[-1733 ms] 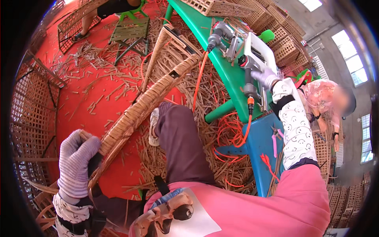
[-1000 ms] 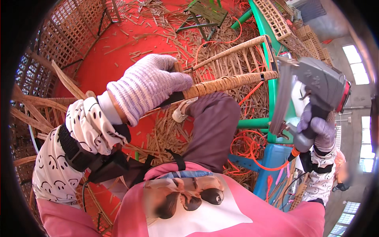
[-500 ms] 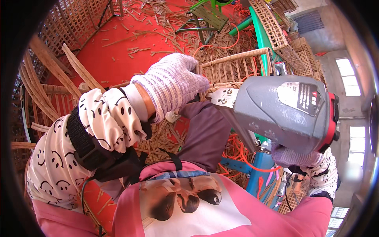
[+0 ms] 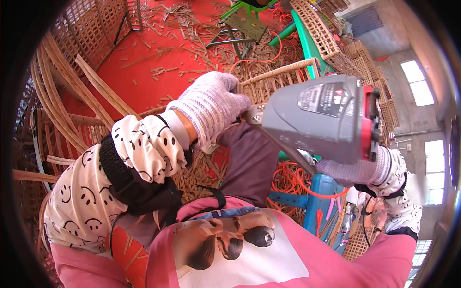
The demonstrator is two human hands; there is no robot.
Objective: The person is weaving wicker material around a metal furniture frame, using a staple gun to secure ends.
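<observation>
My left hand [image 4: 209,108], in a white and lilac knitted glove, is closed round the near corner of a rattan-wrapped frame [image 4: 281,72]; the fingers hide the part it grips. Wearing the same kind of glove, my right hand [image 4: 357,169] grips the handle of a grey air nail gun [image 4: 312,120] with a red end cap. The gun's body hides most of that handle. Its metal nose [image 4: 255,115] points left at the frame's corner, right beside my left fingertips. Whether the nose touches the frame I cannot tell.
Long rattan strips [image 4: 62,91] curve up at the left, near a woven lattice panel [image 4: 98,24]. Cut rattan bits litter the red floor covering [image 4: 129,72]. A green stool [image 4: 240,31] stands ahead. Orange air hose [image 4: 288,180] coils by a blue box [image 4: 317,192]. Woven baskets [image 4: 324,36] lie at right.
The nail gun and my right hand have shifted left and a little away from me, and the gun's body has tilted. My left hand keeps its grip. The whole view has shifted slightly.
</observation>
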